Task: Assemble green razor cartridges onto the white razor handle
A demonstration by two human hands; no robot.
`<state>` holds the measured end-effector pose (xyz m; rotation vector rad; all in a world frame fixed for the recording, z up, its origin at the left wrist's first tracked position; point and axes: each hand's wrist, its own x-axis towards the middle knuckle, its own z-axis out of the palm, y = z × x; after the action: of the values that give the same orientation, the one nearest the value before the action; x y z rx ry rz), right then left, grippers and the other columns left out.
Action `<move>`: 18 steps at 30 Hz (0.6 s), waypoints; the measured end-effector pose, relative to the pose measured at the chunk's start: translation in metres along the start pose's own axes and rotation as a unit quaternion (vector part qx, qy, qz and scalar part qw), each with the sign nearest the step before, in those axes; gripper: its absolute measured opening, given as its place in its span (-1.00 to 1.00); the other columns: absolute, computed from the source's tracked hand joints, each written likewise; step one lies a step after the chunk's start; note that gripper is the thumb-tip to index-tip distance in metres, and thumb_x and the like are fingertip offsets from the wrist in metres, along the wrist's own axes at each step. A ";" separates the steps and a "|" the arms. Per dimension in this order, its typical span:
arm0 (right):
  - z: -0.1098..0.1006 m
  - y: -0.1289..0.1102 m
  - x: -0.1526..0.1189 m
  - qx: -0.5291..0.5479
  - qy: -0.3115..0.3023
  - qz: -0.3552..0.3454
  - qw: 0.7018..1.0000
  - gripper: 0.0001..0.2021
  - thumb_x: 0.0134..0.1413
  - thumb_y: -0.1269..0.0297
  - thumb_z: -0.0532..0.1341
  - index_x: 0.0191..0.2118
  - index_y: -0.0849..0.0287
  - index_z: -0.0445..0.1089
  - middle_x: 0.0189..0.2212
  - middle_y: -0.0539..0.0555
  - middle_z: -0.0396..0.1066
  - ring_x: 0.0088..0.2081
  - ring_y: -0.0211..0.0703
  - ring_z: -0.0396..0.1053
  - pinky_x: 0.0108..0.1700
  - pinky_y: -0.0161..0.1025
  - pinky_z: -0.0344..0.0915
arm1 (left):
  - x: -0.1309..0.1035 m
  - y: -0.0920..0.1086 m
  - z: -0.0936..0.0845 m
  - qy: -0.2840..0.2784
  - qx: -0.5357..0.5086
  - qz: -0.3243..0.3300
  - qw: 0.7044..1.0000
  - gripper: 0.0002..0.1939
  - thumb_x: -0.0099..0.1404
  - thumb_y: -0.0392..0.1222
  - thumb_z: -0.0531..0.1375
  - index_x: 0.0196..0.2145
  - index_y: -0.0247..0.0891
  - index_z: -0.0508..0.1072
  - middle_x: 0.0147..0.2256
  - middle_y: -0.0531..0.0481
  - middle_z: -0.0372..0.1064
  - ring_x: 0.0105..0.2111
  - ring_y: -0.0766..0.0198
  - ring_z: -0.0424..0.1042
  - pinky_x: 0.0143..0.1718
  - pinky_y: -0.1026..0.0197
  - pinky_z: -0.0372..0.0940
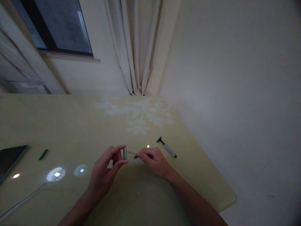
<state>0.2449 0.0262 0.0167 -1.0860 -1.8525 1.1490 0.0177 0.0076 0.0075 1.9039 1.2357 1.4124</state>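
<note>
My left hand [107,166] pinches a small razor cartridge [124,153] between thumb and fingertips, its long side upright. The cartridge shows a green strip and a pale blade side. In my right hand [152,160] is a thin pale stick [132,152], gripped between thumb and fingers. Its slightly wider tip points left, very close to the cartridge; whether the two touch, I cannot tell. What the tip is made of is too small to make out. Beyond my right hand lies a razor [167,147] with a grey and black handle and its head attached.
A small dark green piece [43,154] lies on the glossy pale tabletop [70,125]. At the left edge rests a dark flat device [11,157], and a thin cable [25,198] runs near it. A wall [235,94] borders the table's right side.
</note>
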 end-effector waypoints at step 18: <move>0.000 0.002 -0.001 0.003 -0.036 0.017 0.999 -0.47 0.40 -0.12 0.15 -0.19 0.22 0.70 -0.58 -0.05 0.25 -0.50 -0.27 0.11 -0.41 -0.28 0.01 | 0.000 -0.003 0.001 -0.011 0.002 -0.001 1.000 -0.71 0.40 -0.16 0.33 0.06 -0.11 0.55 -0.42 0.13 0.37 -0.46 0.31 0.39 -0.37 0.30 0.35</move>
<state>0.2460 0.0260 0.0152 -1.0895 -1.8908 1.2275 0.0178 0.0093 0.0053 1.9151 1.2305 1.3851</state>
